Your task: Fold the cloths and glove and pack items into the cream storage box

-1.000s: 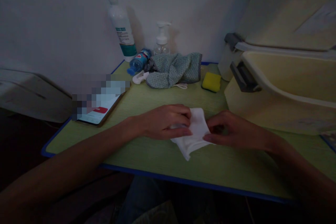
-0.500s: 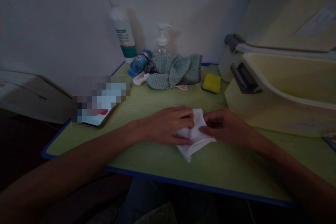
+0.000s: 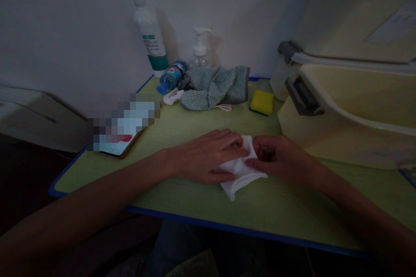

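A small white cloth (image 3: 242,173) lies folded on the green table (image 3: 260,207) near its front edge. My left hand (image 3: 208,156) rests flat on the cloth's left part, fingers stretched out and pressing it down. My right hand (image 3: 279,158) is closed in a pinch on the cloth's right edge, with its fingertips almost meeting those of the left hand. Most of the cloth is covered by the two hands; only a lower corner shows.
At the back stand a tall white bottle (image 3: 150,34), a pump dispenser (image 3: 199,49), a lying blue-capped bottle (image 3: 170,75), a teal cloth (image 3: 214,86) and a yellow sponge (image 3: 261,101). A phone (image 3: 118,138) lies left. A large cream plastic container (image 3: 351,112) fills the right.
Both hands have drawn together over the white cloth: the left slid right onto it, the right moved left, and less of the cloth shows than before.
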Tool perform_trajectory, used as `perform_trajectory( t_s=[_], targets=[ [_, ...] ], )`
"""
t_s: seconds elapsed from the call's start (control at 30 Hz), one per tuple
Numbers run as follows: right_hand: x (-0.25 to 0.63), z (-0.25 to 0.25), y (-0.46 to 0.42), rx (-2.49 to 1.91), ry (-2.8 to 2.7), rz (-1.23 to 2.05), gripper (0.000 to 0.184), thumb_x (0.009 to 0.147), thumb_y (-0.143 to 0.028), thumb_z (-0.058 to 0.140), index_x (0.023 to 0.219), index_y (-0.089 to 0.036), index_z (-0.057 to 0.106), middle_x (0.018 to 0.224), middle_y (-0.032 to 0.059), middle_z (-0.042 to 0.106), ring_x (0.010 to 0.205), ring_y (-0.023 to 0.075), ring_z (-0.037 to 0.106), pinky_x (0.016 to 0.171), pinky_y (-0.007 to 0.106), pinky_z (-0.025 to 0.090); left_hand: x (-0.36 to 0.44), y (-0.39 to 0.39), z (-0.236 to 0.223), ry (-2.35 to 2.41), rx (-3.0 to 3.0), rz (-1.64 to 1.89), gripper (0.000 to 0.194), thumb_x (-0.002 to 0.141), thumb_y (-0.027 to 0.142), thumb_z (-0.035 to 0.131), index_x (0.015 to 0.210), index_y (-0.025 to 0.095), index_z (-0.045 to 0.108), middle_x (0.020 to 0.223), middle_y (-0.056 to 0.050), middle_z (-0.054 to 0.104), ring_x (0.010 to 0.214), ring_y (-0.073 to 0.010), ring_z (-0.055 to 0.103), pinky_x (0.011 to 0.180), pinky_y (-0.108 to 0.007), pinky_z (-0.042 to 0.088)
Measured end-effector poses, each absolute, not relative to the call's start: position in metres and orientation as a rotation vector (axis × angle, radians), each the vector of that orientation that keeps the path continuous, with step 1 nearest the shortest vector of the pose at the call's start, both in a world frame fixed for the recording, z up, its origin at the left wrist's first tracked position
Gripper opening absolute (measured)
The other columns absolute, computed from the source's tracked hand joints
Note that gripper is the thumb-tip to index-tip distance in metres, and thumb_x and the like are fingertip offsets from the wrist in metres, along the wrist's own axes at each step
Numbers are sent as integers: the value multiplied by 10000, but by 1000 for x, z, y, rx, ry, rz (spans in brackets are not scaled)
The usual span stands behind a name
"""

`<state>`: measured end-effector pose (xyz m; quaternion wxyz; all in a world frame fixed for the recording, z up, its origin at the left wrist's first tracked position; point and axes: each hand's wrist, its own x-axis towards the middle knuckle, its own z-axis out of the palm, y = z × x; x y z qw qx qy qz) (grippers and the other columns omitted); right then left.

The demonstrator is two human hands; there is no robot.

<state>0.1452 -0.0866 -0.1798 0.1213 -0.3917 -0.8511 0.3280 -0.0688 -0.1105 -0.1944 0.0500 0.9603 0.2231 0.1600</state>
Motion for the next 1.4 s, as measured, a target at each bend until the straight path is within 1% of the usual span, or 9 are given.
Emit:
perform_trajectory(
  t_s=[0.1, 0.3, 0.5, 0.6, 0.7, 0.83, 1.1, 1.23, 1.4],
  targets=[
    [146, -175, -87, -1134, -2442, 854, 289, 736, -363, 579, 560, -196, 421, 490, -55, 411, 440, 70, 348, 414, 207, 275, -69, -112, -192, 679, 2985, 390, 469, 879, 392, 449, 1246, 101, 480, 1193, -170, 511, 1082, -268, 471, 943, -404, 393],
    [147, -170, -89, -1091, -2345, 653, 235, 781, -317, 544, 595, -199, 463, 498, -39, 460, 454, 92, 412, 427, 212, 317, -63, -120, -188, 745, 3123, 273, 459, 898, 348, 419, 1250, 60, 479, 1255, -189, 517, 1145, -277, 473, 952, -399, 401],
    [150, -174, -88, -1141, -2407, 310, 192, 810, -256, 482, 629, -192, 482, 517, -7, 524, 460, 113, 476, 480, 239, 339, -54, -129, -194, 704, 3171, 287, 400, 885, 166, 416, 1249, 16, 486, 1328, -204, 484, 1307, -256, 374, 1089, -335, 298],
    [150, -174, -88, -1148, -2467, 209, 202, 826, -260, 455, 640, -192, 491, 535, 13, 547, 468, 126, 493, 477, 245, 335, -53, -131, -197, 724, 3086, 305, 411, 917, 226, 400, 1310, 118, 452, 1392, -184, 423, 1338, -261, 331, 1096, -386, 287],
    [149, -174, -89, -1122, -2480, 144, 190, 819, -235, 450, 636, -194, 482, 533, 7, 540, 459, 117, 476, 469, 236, 329, -53, -133, -197, 760, 3013, 283, 447, 910, 335, 444, 1345, 237, 415, 1453, -166, 333, 1354, -298, 291, 1081, -463, 288],
    [147, -174, -90, -1107, -2517, 100, 171, 811, -211, 447, 644, -192, 480, 547, 8, 547, 457, 112, 466, 462, 231, 322, -52, -137, -195, 748, 3004, 265, 472, 877, 371, 509, 1337, 314, 422, 1461, -136, 328, 1364, -314, 260, 1084, -482, 281],
    [144, -178, -90, -1048, -2585, 113, 134, 832, -185, 449, 721, -176, 523, 634, 31, 583, 536, 132, 511, 499, 240, 360, -52, -139, -193, 678, 2989, 304, 392, 907, 372, 436, 1295, 334, 481, 1419, -46, 415, 1354, -337, 269, 1070, -548, 279],
    [142, -181, -90, -904, -2541, 137, 128, 858, -154, 418, 796, -170, 529, 747, 60, 593, 663, 160, 555, 592, 267, 432, -52, -135, -193, 677, 2961, 232, 415, 915, 386, 406, 1325, 335, 440, 1432, -13, 397, 1360, -350, 240, 1077, -573, 235],
    [137, -187, -94, -716, -2501, 266, 158, 874, -116, 376, 920, -173, 516, 866, 77, 588, 817, 177, 578, 733, 312, 491, -52, -131, -194, 639, 2943, 201, 464, 911, 381, 413, 1365, 291, 379, 1459, -14, 356, 1377, -288, 221, 1122, -526, 154]
  ],
)
